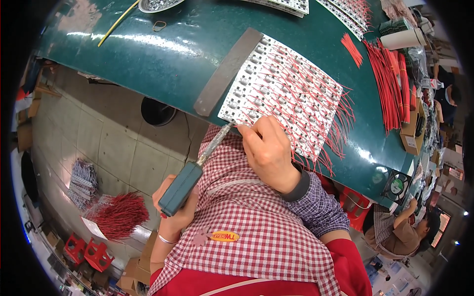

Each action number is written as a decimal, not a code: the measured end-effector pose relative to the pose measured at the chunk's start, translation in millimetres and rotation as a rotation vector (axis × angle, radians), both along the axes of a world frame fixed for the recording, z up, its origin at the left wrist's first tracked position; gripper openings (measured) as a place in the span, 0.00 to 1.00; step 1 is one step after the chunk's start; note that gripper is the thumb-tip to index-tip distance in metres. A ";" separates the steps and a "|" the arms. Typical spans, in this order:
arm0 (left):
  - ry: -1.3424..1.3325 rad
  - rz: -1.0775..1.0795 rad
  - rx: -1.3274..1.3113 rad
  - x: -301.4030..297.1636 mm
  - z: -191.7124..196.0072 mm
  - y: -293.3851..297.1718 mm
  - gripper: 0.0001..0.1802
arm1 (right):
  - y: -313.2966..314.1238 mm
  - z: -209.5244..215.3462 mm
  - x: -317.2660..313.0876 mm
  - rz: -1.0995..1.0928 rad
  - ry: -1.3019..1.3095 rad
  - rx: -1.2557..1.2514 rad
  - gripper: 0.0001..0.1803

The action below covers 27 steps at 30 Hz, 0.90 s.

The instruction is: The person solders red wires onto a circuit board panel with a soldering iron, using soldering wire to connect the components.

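Observation:
My left hand (178, 204) is closed around the dark green boxy grip of a soldering gun (182, 187). Its silver barrel slants up to the near left corner of a white circuit board panel (233, 104). There my right hand (269, 150) pinches thumb and forefinger together beside the tip, on what looks like the end of a red wire (236, 125). Rows of small dark components cover the panel, and many thin red wires (306, 93) lie across it, hanging past its right edge. Along the panel's left side rests a flat grey bar (228, 71).
Bundles of red wires (387, 89) and a small black fan (396, 186) are on the green table (163, 64) at right. More panels (345, 17) and a metal bowl (159, 5) sit at the back. Wired boards (118, 217) and red stools (98, 255) stand lower left. A person (402, 234) works at right.

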<state>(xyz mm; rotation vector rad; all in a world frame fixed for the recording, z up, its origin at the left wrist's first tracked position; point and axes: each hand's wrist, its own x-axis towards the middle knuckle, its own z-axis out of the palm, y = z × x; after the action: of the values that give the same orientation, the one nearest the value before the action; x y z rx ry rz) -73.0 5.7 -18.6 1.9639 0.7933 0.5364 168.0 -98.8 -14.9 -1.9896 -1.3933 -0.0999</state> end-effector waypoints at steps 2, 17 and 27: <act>-0.015 0.029 -0.011 -7.2 -4.5 -0.7 0.10 | 1.2 -1.5 0.4 0.001 -0.002 0.002 0.14; -0.033 0.229 -0.030 37.7 -28.7 90.4 0.19 | 15.5 -29.5 -20.9 -0.091 -0.131 0.041 0.09; -0.345 0.606 0.487 109.8 23.8 140.5 0.26 | 15.9 -33.0 -16.6 -0.071 -0.100 0.071 0.11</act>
<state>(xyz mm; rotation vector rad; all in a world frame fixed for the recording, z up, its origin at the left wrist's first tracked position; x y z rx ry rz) 36.8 146.2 5.1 1.9480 1.1046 1.5028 151.4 -82.9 -47.9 -1.9985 -1.3617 -0.2803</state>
